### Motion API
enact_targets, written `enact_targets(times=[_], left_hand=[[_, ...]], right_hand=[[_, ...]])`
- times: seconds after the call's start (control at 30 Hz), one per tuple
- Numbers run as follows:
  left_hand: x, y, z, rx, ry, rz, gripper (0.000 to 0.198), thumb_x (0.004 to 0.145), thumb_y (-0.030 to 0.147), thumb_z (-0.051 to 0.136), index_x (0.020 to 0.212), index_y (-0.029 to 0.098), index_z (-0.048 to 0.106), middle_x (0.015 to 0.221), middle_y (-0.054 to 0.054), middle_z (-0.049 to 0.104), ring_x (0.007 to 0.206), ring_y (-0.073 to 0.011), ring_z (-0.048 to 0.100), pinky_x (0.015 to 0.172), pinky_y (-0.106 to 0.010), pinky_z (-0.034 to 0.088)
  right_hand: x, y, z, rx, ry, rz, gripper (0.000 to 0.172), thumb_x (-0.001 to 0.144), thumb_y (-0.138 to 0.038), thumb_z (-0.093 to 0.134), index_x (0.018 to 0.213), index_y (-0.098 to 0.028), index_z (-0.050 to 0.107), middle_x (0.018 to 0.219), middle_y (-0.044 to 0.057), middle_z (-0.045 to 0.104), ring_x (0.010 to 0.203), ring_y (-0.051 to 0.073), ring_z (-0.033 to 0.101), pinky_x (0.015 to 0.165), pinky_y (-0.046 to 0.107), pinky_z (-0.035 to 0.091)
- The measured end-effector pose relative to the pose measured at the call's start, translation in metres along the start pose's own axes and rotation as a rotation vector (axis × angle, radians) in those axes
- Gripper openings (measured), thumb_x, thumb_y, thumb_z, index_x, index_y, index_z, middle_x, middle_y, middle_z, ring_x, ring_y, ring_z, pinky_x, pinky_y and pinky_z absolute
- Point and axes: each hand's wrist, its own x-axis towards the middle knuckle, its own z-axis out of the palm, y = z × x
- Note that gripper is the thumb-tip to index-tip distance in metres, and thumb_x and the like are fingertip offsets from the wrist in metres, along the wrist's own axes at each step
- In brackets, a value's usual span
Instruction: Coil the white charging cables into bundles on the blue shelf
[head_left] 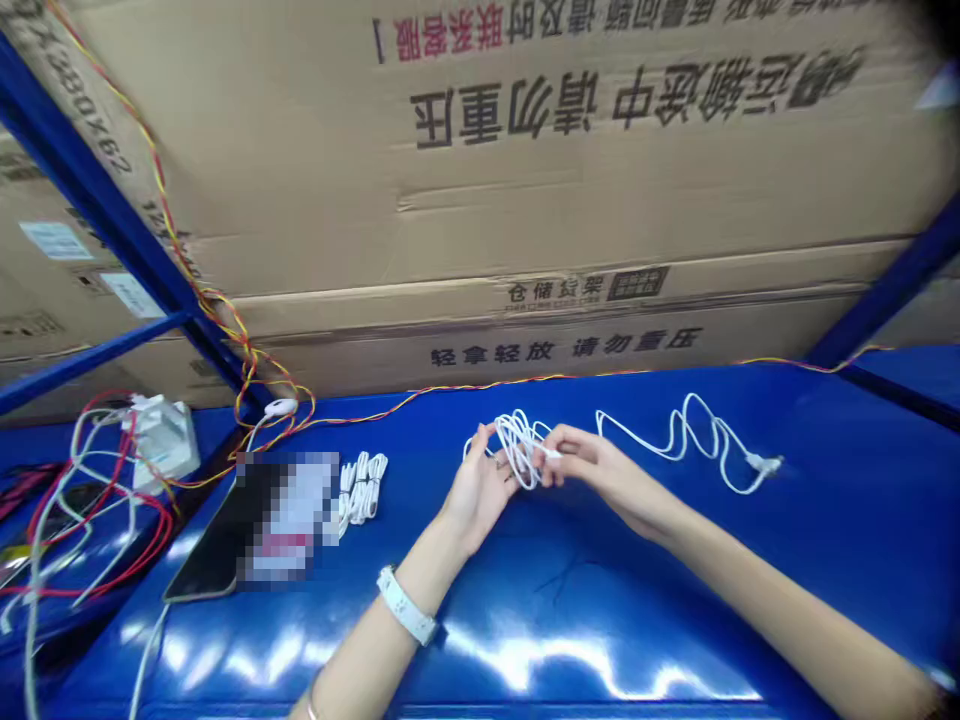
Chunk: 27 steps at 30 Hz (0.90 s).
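My left hand point(472, 500) holds a loose coil of white cable point(517, 445) between its thumb and fingers. My right hand point(581, 458) pinches the cable's white end piece point(551, 454) beside the coil. Further right, a wavy length of white cable point(679, 425) lies on the blue surface and ends in a plug point(763, 463). Whether it joins the coil I cannot tell, since my right hand covers that spot. Left of my hands lie several small tied bundles of white cable point(365, 488).
A dark tablet-like device point(210, 555), partly pixelated, lies at left on the blue shelf point(637, 640). Beyond it are a white power strip point(169, 440) and tangled red and white cables. A twisted red-yellow wire point(420, 390) runs along the back by large cardboard boxes point(525, 220).
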Motion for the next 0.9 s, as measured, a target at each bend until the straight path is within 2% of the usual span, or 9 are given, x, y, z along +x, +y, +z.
enact_targets(times=[0.13, 0.23, 0.33, 0.4, 0.53, 0.67, 0.8, 0.9], left_hand=[[0.004, 0.006, -0.006, 0.016, 0.039, -0.006, 0.037, 0.088, 0.045, 0.042, 0.113, 0.017, 0.042, 0.099, -0.015, 0.065, 0.092, -0.0231, 0.065, 0.085, -0.037, 0.048], [0.005, 0.008, -0.012, 0.059, 0.056, 0.050, 0.031, 0.087, 0.039, 0.047, 0.109, 0.017, 0.046, 0.103, -0.015, 0.065, 0.098, -0.0239, 0.063, 0.089, -0.038, 0.046], [0.005, 0.008, -0.017, 0.125, 0.098, 0.137, 0.024, 0.084, 0.026, 0.054, 0.106, 0.017, 0.048, 0.107, -0.014, 0.065, 0.101, -0.0245, 0.062, 0.092, -0.038, 0.046], [0.005, 0.009, -0.018, 0.161, 0.137, 0.176, 0.029, 0.080, 0.020, 0.059, 0.106, 0.016, 0.048, 0.110, -0.015, 0.064, 0.102, -0.0249, 0.062, 0.092, -0.038, 0.046], [0.004, 0.013, -0.018, 0.231, 0.170, 0.196, 0.036, 0.076, 0.019, 0.064, 0.108, 0.015, 0.049, 0.117, -0.016, 0.061, 0.102, -0.0258, 0.062, 0.091, -0.039, 0.047], [0.004, 0.018, -0.021, 0.338, 0.257, 0.271, 0.033, 0.076, 0.020, 0.064, 0.106, 0.013, 0.051, 0.115, -0.018, 0.062, 0.095, -0.0258, 0.065, 0.087, -0.039, 0.050], [0.007, 0.026, -0.028, 0.441, 0.384, 0.420, 0.029, 0.077, 0.019, 0.059, 0.104, 0.013, 0.050, 0.110, -0.018, 0.064, 0.089, -0.0231, 0.067, 0.083, -0.037, 0.052], [0.008, 0.035, -0.034, 0.497, 0.456, 0.447, 0.025, 0.078, 0.016, 0.056, 0.101, 0.013, 0.049, 0.105, -0.017, 0.066, 0.086, -0.0211, 0.068, 0.082, -0.036, 0.053]], right_hand=[[-0.008, -0.017, -0.023, 0.212, -0.019, 0.036, 0.011, 0.081, -0.028, 0.061, 0.085, -0.019, 0.055, 0.094, 0.004, 0.063, 0.082, 0.014, 0.060, 0.078, 0.029, 0.044], [-0.013, -0.028, -0.040, 0.293, 0.060, 0.001, 0.008, 0.080, -0.028, 0.061, 0.082, -0.022, 0.057, 0.097, 0.004, 0.064, 0.085, 0.016, 0.062, 0.082, 0.030, 0.046], [-0.021, -0.037, -0.056, 0.267, 0.106, -0.053, 0.006, 0.081, -0.028, 0.058, 0.081, -0.022, 0.058, 0.096, 0.006, 0.065, 0.086, 0.019, 0.063, 0.082, 0.031, 0.048], [-0.027, -0.041, -0.066, 0.205, 0.113, -0.071, 0.007, 0.081, -0.029, 0.058, 0.082, -0.022, 0.059, 0.095, 0.008, 0.066, 0.083, 0.020, 0.064, 0.079, 0.031, 0.050], [-0.037, -0.046, -0.091, 0.042, 0.185, -0.055, 0.017, 0.074, -0.033, 0.064, 0.085, -0.020, 0.062, 0.093, 0.012, 0.067, 0.080, 0.024, 0.066, 0.072, 0.032, 0.053], [-0.040, -0.046, -0.124, -0.029, 0.406, -0.060, 0.019, 0.068, -0.032, 0.067, 0.079, -0.018, 0.062, 0.090, 0.016, 0.068, 0.080, 0.028, 0.067, 0.073, 0.037, 0.053], [-0.045, -0.044, -0.154, -0.045, 0.740, -0.158, 0.006, 0.070, -0.021, 0.056, 0.069, -0.016, 0.059, 0.081, 0.014, 0.070, 0.077, 0.024, 0.068, 0.078, 0.037, 0.052], [-0.054, -0.042, -0.172, -0.108, 0.943, -0.264, 0.003, 0.067, -0.014, 0.053, 0.065, -0.017, 0.054, 0.073, 0.010, 0.068, 0.070, 0.023, 0.069, 0.077, 0.038, 0.052]])
